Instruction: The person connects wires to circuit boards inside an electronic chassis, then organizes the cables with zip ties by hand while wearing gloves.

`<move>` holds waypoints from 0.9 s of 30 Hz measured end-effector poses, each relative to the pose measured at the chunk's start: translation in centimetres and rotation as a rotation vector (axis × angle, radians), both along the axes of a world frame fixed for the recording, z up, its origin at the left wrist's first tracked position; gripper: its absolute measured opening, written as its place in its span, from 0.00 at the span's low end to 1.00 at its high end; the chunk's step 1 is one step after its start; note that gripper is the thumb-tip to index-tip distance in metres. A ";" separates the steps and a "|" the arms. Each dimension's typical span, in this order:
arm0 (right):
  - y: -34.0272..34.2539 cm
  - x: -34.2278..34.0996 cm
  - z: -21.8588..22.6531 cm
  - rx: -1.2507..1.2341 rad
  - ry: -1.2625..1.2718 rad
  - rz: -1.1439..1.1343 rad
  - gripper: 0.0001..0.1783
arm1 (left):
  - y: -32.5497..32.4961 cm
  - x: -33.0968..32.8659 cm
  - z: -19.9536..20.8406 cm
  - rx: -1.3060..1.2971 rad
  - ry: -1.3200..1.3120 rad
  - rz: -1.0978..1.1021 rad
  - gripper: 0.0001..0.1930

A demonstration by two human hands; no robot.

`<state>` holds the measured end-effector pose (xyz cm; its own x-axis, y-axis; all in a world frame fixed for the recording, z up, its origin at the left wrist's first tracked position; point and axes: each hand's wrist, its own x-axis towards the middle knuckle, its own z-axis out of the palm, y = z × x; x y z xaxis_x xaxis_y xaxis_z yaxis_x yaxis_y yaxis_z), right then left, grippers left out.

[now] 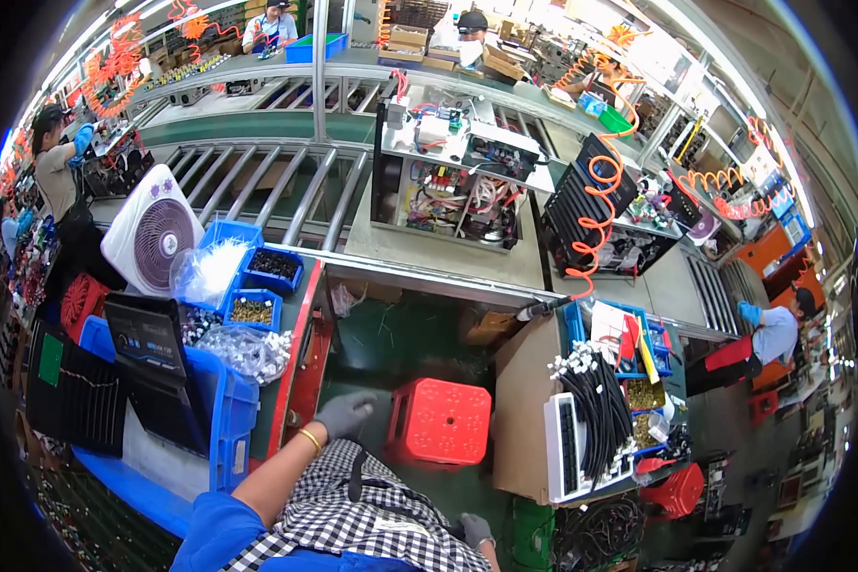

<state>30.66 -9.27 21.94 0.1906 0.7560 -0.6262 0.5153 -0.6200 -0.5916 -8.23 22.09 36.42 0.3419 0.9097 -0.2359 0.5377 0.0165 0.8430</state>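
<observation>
My left hand (346,416), in a grey glove with a yellow band at the wrist, hangs in front of my checkered apron (381,496). Its fingers are loosely stretched and nothing shows in them. Just to its right stands a red plastic stool (440,422), apart from the hand. Low in the picture, beside the apron's right edge, is my right hand (473,529), also grey-gloved. Its fingers are too small and partly hidden to read. Beyond the stool, an opened machine chassis (462,205) with exposed wiring rests on the conveyor line.
Left of me are a white fan (157,234), blue parts bins (254,307) and a large blue crate (228,410) with black panels. At right, black cables (596,419) lie beside more bins. Metal rollers (267,195) run behind; a coiled orange hose (600,214) hangs down. Other people work nearby.
</observation>
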 end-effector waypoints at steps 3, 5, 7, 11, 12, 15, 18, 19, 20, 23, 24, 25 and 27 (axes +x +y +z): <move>9.4 -1.2 2.8 -0.165 0.269 -0.421 0.18 | 8.3 -1.5 1.6 -0.099 -0.060 0.190 0.19; 16.3 -2.3 4.8 -0.048 0.300 -0.409 0.17 | 14.6 -2.6 1.4 -0.101 -0.173 0.326 0.19; 23.6 -3.0 6.4 0.082 0.143 -0.236 0.15 | 21.9 -3.6 0.0 0.177 -0.173 0.416 0.19; 39.1 -5.4 12.7 0.492 0.083 -0.187 0.14 | 34.3 -4.8 1.2 0.131 -0.363 0.548 0.20; 42.7 -5.3 13.5 0.563 0.069 -0.199 0.14 | 37.7 -5.2 0.9 0.170 -0.359 0.524 0.20; 54.8 -6.2 19.4 0.725 0.006 -0.187 0.16 | 45.3 -7.3 -0.1 0.332 -0.124 0.582 0.25; 64.4 -4.5 23.8 0.911 -0.146 -0.194 0.22 | 50.8 -6.1 1.8 0.340 -0.147 0.545 0.29; 67.4 -3.1 24.8 1.002 -0.133 -0.182 0.24 | 52.4 -5.2 1.8 0.459 -0.106 0.507 0.31; 70.4 -3.1 26.1 1.051 -0.172 -0.174 0.25 | 53.7 -5.3 1.6 0.576 -0.050 0.484 0.33; 76.5 -3.2 30.5 1.039 -0.275 -0.184 0.28 | 55.3 -3.8 3.0 0.412 -0.039 0.434 0.36; 78.2 -2.1 30.2 1.093 -0.312 -0.210 0.28 | 56.2 -2.9 2.3 0.382 -0.064 0.411 0.37; 79.6 -1.6 29.9 1.090 -0.308 -0.216 0.28 | 57.1 -2.5 1.5 0.410 0.000 0.431 0.35; 81.9 -0.4 29.3 1.046 -0.486 -0.224 0.25 | 58.6 -2.0 0.0 0.395 -0.076 0.456 0.33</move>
